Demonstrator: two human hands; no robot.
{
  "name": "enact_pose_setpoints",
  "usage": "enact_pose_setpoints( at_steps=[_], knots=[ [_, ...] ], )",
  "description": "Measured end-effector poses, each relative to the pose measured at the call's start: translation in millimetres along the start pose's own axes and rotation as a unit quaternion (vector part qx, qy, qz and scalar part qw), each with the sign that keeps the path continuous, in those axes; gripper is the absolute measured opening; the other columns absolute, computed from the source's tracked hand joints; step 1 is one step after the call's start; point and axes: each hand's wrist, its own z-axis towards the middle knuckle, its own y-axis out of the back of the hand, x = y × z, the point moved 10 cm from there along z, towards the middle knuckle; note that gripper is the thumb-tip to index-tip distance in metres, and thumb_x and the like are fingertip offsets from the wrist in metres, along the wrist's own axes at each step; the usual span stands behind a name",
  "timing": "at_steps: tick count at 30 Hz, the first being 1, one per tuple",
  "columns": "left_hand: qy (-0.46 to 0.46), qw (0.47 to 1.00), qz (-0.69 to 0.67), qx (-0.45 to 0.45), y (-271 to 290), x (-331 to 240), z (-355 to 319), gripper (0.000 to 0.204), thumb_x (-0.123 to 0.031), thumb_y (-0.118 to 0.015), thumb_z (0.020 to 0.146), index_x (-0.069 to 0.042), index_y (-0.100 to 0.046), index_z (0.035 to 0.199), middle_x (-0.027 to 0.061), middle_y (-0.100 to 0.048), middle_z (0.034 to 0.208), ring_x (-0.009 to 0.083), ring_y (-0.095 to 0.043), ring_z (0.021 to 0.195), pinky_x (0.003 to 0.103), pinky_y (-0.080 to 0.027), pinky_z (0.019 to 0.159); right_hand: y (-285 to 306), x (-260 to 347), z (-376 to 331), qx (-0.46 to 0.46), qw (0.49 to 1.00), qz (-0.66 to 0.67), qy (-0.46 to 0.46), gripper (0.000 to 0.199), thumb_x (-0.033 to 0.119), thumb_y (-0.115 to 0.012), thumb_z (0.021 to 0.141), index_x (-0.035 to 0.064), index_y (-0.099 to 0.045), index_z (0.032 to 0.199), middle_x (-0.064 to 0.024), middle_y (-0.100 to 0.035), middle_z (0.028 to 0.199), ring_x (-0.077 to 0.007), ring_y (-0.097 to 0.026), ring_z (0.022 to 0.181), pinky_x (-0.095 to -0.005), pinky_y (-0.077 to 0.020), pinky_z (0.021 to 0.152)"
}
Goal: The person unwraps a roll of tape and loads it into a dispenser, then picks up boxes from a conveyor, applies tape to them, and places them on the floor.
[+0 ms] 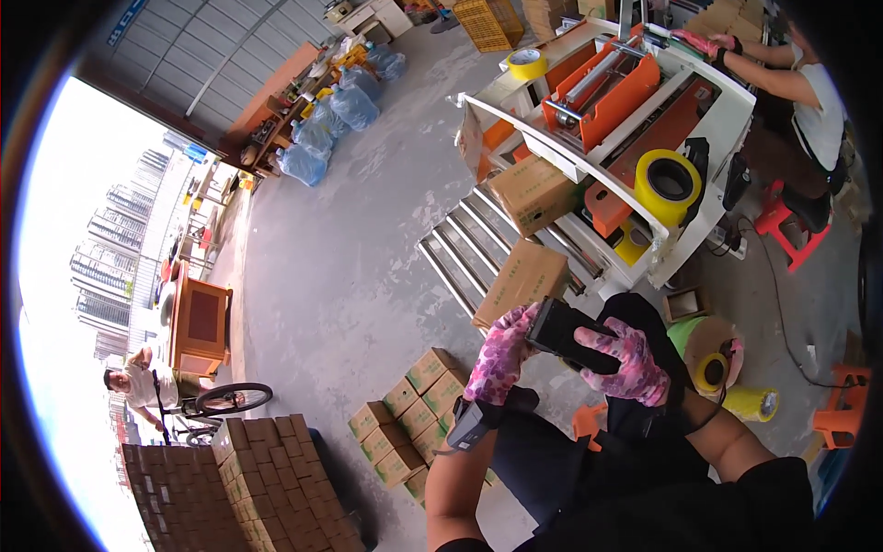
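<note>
In pink patterned gloves, both my hands hold a dark, block-shaped object [572,335] in front of my lap. Its exact kind I cannot make out. My left hand [501,357] grips its left end, and my right hand [633,362] wraps its right end with the thumb lying across the top. A small grey device [469,426] is strapped at my left wrist. Just beyond my hands, a brown carton [524,281] lies on a roller conveyor [453,241]. A second carton [535,194] sits farther along, at the mouth of an orange and white carton sealing machine [589,158].
Cartons [414,414] stand stacked on the floor at my left, near a taller carton stack [276,469]. Yellow tape rolls [641,175] sit on the machine. A co-worker [814,97] is at its far side by a red stool [798,230]. A cyclist [147,391] is outside.
</note>
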Motion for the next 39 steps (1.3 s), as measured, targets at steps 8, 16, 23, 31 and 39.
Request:
enact_pose_setpoints(
  at_steps=[8,16,23,31,39],
  knots=[
    [-0.267,0.886,0.364,-0.101,64,-113,59,0.018,-0.014,-0.066,0.088,0.003,-0.069,0.088,0.0083,-0.067,0.071,0.0133,-0.062,0.061,0.027,-0.048,0.057,14,-12,-37,0.065,0.984,-0.148,-0.071,0.053,0.029,-0.076,0.064,0.0244,-0.066,0.116,-0.0152,-0.056,0.078,-0.0309,-0.057,0.060,-0.0391,-0.0483,0.049],
    [-0.003,0.919,0.393,-0.043,143,-35,169,0.021,-0.022,-0.064,0.088,-0.002,-0.070,0.092,0.0052,-0.068,0.079,0.0152,-0.063,0.073,0.029,-0.049,0.068,-21,-73,-43,0.223,0.928,-0.190,-0.230,0.057,0.036,-0.069,0.073,0.0284,-0.058,0.128,-0.0269,-0.060,0.096,-0.0379,-0.064,0.079,-0.0434,-0.0536,0.069],
    [0.071,0.898,0.434,0.025,147,14,139,0.022,-0.028,-0.053,0.094,-0.012,-0.060,0.107,0.0038,-0.064,0.092,0.0149,-0.062,0.087,0.033,-0.049,0.074,-70,-77,53,0.336,0.911,-0.099,-0.218,0.054,0.026,-0.070,0.066,0.0152,-0.065,0.118,-0.0206,-0.064,0.092,-0.0353,-0.062,0.087,-0.0425,-0.0496,0.080],
    [-0.048,0.767,0.631,-0.110,140,-4,123,0.057,-0.031,-0.067,0.072,-0.010,-0.052,0.123,0.0231,-0.054,0.117,0.0335,-0.057,0.105,0.040,-0.046,0.088,-96,-126,23,0.462,0.877,-0.038,-0.124,0.037,0.033,-0.068,0.079,0.0136,-0.069,0.111,-0.0140,-0.066,0.113,-0.0293,-0.064,0.102,-0.0357,-0.0507,0.090],
    [-0.110,0.763,0.620,-0.149,73,-42,-22,0.104,-0.039,-0.079,0.060,-0.007,-0.029,0.146,0.0286,-0.036,0.137,0.0403,-0.039,0.126,0.046,-0.038,0.100,-67,-101,48,0.310,0.884,0.004,-0.349,0.056,-0.002,-0.066,0.068,-0.0024,-0.058,0.124,-0.0144,-0.061,0.123,-0.0206,-0.060,0.109,-0.0302,-0.0461,0.094]
  ],
)
